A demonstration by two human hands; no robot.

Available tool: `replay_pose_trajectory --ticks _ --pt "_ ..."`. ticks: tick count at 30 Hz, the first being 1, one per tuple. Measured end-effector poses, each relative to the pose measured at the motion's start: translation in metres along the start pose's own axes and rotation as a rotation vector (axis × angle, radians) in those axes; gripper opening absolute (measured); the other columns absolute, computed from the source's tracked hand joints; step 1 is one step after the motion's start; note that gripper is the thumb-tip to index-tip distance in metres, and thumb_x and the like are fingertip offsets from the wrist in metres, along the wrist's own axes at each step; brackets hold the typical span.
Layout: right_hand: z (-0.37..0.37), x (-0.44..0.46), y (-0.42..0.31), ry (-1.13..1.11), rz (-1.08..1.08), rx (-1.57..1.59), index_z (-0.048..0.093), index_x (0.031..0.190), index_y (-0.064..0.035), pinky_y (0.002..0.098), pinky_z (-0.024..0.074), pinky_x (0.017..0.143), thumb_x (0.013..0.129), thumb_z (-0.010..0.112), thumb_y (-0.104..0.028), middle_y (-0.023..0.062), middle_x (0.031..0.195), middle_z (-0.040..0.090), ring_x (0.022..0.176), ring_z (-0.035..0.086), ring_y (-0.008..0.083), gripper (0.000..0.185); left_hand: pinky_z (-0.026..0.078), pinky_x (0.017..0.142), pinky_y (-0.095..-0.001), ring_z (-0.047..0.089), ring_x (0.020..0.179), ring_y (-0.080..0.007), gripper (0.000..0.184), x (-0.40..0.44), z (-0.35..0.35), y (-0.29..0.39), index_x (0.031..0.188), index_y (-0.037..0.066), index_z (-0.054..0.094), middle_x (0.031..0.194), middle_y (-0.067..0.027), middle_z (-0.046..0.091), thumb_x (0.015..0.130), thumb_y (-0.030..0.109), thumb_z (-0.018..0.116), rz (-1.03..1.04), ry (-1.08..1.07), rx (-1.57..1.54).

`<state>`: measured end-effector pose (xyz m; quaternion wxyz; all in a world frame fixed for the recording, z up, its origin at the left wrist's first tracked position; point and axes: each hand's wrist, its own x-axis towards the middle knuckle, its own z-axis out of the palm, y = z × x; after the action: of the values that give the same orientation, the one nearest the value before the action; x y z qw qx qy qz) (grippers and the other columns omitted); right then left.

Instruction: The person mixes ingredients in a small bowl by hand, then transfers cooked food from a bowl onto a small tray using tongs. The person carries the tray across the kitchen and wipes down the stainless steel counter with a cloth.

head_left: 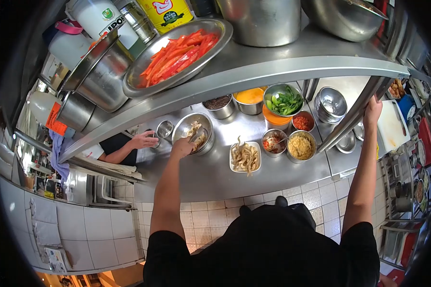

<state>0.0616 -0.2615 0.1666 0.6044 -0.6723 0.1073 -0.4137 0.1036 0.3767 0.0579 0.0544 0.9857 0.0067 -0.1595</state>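
My left hand (182, 148) reaches into a steel bowl (178, 129) on the counter. Its fingers are closed at some pale, shrimp-like pieces (199, 140); what exactly they hold is partly hidden. To the right of the bowl, a square white dish (233, 166) bears a heap of similar greyish-brown, shrimp-like pieces (244, 156). Far to the right, my right hand (372, 111) is wrapped round a metal shelf post (353, 116), with the arm stretched out.
A co-worker's hand (145, 140) is near a small steel cup (165, 129). Red pepper strips (179, 55) fill a plate on the overhead shelf (254, 67). Beyond the dish stand containers of green vegetable (285, 101), chopped red pepper (301, 122) and minced garlic (301, 146).
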Motion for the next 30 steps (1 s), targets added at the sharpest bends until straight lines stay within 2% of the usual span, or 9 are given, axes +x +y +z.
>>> replay_pose_trajectory --ticks 3,5,8,11,13,19,21,24,30 --pt "0.001 -0.001 0.000 0.014 -0.216 -0.123 0.049 0.058 -0.0078 0.0250 0.0298 0.044 0.084 0.052 -0.029 -0.0010 0.049 0.043 0.045 0.041 0.0084 0.034 0.046 0.078 -0.0338 0.062 0.087 -0.0257 0.045 -0.028 -0.017 0.001 0.120 0.005 0.051 0.093 -0.0167 0.063 0.083 0.031 0.050 -0.151 -0.082 -0.255" --pt "0.000 0.000 0.000 0.027 -0.093 -0.067 0.050 0.060 -0.0071 0.0250 0.0303 0.045 0.084 0.052 -0.028 -0.0007 0.050 0.044 0.046 0.041 0.0087 0.032 0.045 0.075 -0.0301 0.061 0.086 -0.0196 0.046 -0.038 -0.020 -0.003 0.126 0.010 0.046 0.094 -0.0157 0.063 0.084 0.026 0.053 0.049 0.106 -0.487" --pt "-0.004 0.007 0.010 0.022 -0.017 -0.005 0.050 0.060 -0.0075 0.0246 0.0301 0.045 0.084 0.052 -0.028 -0.0008 0.050 0.044 0.046 0.041 0.0085 0.031 0.045 0.073 -0.0278 0.061 0.081 -0.0159 0.047 -0.066 -0.027 0.027 0.128 0.013 0.044 0.092 -0.0144 0.064 0.084 0.024 0.056 0.151 0.104 -0.528" --pt "-0.003 0.006 0.012 0.021 -0.017 0.029 0.050 0.060 -0.0081 0.0244 0.0294 0.045 0.083 0.053 -0.028 -0.0011 0.051 0.044 0.046 0.041 0.0080 0.031 0.044 0.078 -0.0303 0.061 0.088 -0.0214 0.045 -0.078 -0.006 0.066 0.126 0.015 0.046 0.097 -0.0178 0.062 0.083 0.028 0.057 0.187 -0.059 -0.499" --pt "-0.002 0.006 0.008 0.030 -0.037 0.038 0.050 0.060 -0.0084 0.0242 0.0290 0.045 0.084 0.054 -0.029 -0.0013 0.051 0.044 0.046 0.040 0.0077 0.032 0.043 0.066 -0.0263 0.051 0.066 -0.0114 0.045 -0.081 0.024 0.092 0.127 0.017 0.046 0.072 -0.0072 0.057 0.084 0.024 0.058 0.289 -0.018 -0.483" --pt "-0.006 0.007 0.010 -0.008 0.009 0.023 0.050 0.059 -0.0090 0.0237 0.0283 0.045 0.083 0.054 -0.029 -0.0017 0.051 0.044 0.046 0.040 0.0074 0.032 0.047 0.071 -0.0338 0.059 0.076 -0.0185 0.049 -0.088 0.057 0.158 0.131 0.019 0.041 0.080 -0.0121 0.061 0.085 0.031 0.054 0.093 -0.261 -0.437" --pt "-0.005 0.006 0.012 0.001 0.009 0.036 0.050 0.058 -0.0093 0.0237 0.0287 0.045 0.083 0.054 -0.029 -0.0018 0.051 0.044 0.046 0.040 0.0075 0.032 0.047 0.078 -0.0391 0.060 0.089 -0.0269 0.051 -0.101 0.042 0.174 0.132 0.018 0.038 0.094 -0.0158 0.062 0.085 0.032 0.050 0.171 -0.118 -0.005" --pt "-0.003 0.005 0.008 0.003 0.004 0.039 0.050 0.058 -0.0094 0.0236 0.0290 0.045 0.083 0.055 -0.030 -0.0018 0.051 0.044 0.046 0.040 0.0077 0.032 0.046 0.083 -0.0422 0.057 0.097 -0.0332 0.053 -0.103 0.027 0.183 0.131 0.014 0.039 0.103 -0.0172 0.060 0.083 0.033 0.049 0.129 -0.185 0.076" --pt "-0.004 0.005 0.010 0.001 -0.011 0.036 0.050 0.059 -0.0101 0.0231 0.0282 0.044 0.083 0.055 -0.030 -0.0025 0.051 0.043 0.046 0.040 0.0070 0.032 0.045 0.084 -0.0392 0.057 0.099 -0.0290 0.055 -0.115 -0.028 0.166 0.130 0.010 0.040 0.106 -0.0165 0.059 0.082 0.035 0.051 0.133 -0.200 0.148"
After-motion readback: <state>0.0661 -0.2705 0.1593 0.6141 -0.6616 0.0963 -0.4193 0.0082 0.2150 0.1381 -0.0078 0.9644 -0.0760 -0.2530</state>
